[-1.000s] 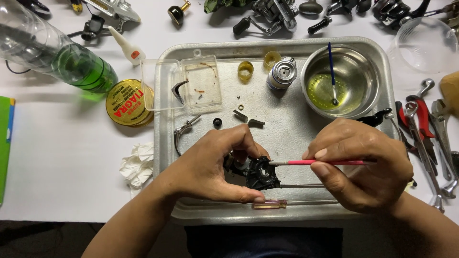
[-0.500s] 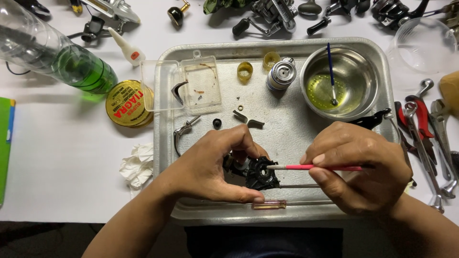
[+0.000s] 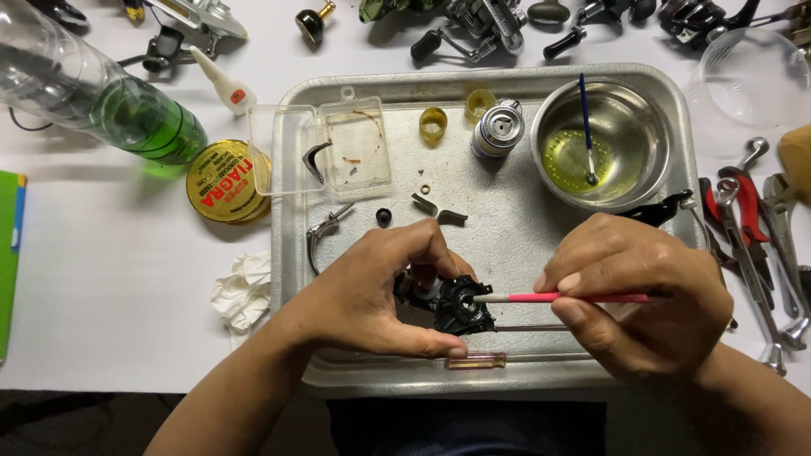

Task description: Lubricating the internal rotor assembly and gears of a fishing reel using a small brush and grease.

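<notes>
White tabletop, metal tray [image 3: 507, 219] in the middle: you're dabbing a small black mechanism part [image 3: 460, 306].
Your left hand [image 3: 372, 291] pinches the part just above the tray's near edge; your right hand [image 3: 642, 308] grips a pink-handled brush [image 3: 562, 297], its tip touching the part. Next, I'd judge, small steady strokes while the left keeps it from turning.

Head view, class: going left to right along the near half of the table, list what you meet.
Crumpled tissue → left hand → black part → pink-handled tool → right hand → wrenches.
</notes>
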